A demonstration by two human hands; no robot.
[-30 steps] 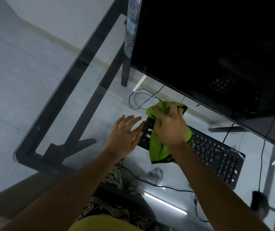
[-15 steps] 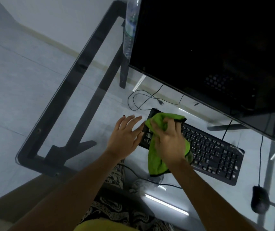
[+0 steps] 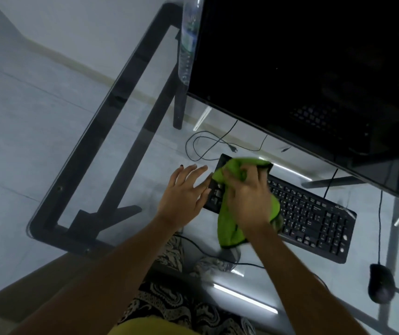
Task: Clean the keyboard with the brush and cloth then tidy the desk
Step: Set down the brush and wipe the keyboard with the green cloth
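Green cloth (image 3: 232,228) bunched under the right hand (image 3: 246,201), fingers clamped on it, scrubs the keyboard (image 3: 314,218) while the left hand (image 3: 184,197), fingers apart, braces its end near the bench's (image 3: 111,131) left edge.

Dim, bluish light; bright strip-light glare on the glass desk (image 3: 121,131); right hand (image 3: 246,199) motion-blurred, edges bowed.

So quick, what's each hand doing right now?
Left hand: open, fingers spread, resting flat at the keyboard's left end.
Right hand: closed on the green cloth, pressing it on the keys.
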